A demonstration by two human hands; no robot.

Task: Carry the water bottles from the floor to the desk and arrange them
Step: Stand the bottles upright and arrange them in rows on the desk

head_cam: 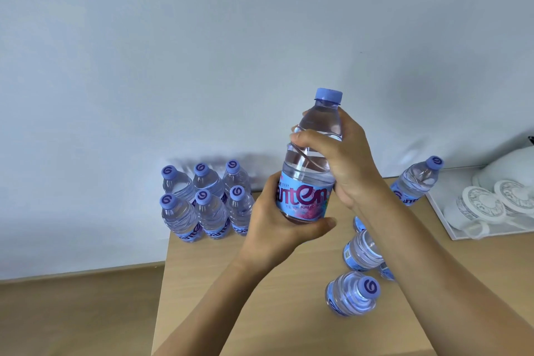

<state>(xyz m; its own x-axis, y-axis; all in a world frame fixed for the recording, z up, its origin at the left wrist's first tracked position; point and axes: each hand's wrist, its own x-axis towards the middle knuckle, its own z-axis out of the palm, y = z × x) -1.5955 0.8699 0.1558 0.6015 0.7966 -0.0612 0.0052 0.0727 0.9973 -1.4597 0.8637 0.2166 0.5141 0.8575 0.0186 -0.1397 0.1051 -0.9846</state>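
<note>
Above the desk [260, 283], both hands' fingers [306, 139] wrap the upright bottle [309, 165], cap up.

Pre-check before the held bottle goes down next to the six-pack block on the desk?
1. Grip: left hand holds the label, right hand the shoulder of the held bottle: ok.
2. Cap on: ok.
3. Block of six bottles upright: ok.
4. Bare desk in front of the block: ok.
5. Loose bottles under the right forearm, knock risk: not ok.
6. Tray clearance: ok.
</note>
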